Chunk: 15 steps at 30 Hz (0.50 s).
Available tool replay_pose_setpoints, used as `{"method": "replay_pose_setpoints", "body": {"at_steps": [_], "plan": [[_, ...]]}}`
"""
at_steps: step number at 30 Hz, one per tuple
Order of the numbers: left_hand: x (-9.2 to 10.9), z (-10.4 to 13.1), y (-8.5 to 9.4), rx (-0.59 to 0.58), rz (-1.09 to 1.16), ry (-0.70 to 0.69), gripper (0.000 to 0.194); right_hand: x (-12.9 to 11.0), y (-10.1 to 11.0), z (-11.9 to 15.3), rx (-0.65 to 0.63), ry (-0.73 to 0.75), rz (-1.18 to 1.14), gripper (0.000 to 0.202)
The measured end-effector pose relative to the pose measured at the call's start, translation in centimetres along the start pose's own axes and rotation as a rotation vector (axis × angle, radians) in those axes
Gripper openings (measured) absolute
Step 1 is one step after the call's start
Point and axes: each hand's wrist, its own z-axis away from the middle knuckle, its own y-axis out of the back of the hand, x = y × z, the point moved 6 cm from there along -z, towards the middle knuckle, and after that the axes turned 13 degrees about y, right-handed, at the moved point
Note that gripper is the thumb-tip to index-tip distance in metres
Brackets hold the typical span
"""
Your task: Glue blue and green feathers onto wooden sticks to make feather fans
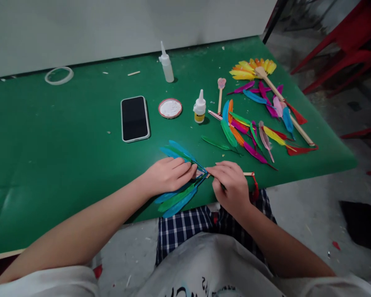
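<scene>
Now, left hand (pixel 170 175): its fingers are bent and closed on the blue and green fan (pixel 175 200), near the thin feather stems.
Right hand (pixel 231 185): its thumb and fingers pinch the pointy end where the stems meet.
Blue and green fan: it is at the near edge of the table (pixel 89 165), under and between the two hands; a thin stick (pixel 248 174) with a red tassel (pixel 255 190) pokes out past the right hand.
Loose feathers (pixel 228 133): they lie in a messy pile past the right hand, in lots of bright colors.
Yellow fan (pixel 243 75): it lies at the far right, on a long stick (pixel 297 126).
Bottles: one has a yellow label (pixel 199 116); the plain one (pixel 167 68) stands farther back.
Round lid (pixel 170 108): it has white stuff in it, between the phone (pixel 135 119) and the yellow-label bottle.
</scene>
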Motion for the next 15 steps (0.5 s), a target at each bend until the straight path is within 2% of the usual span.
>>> {"method": "replay_pose_setpoints", "body": {"at_steps": [7,15], "plan": [[0.02,-0.13,0.04,-0.020,-0.006,-0.016,0.020,-0.33,0.39,0.99,0.053,0.066,-0.018,0.032],[0.14,0.01,-0.22,-0.020,0.000,-0.021,0.021,-0.32,0.20,0.89,0.040,0.074,-0.041,0.030]]}}
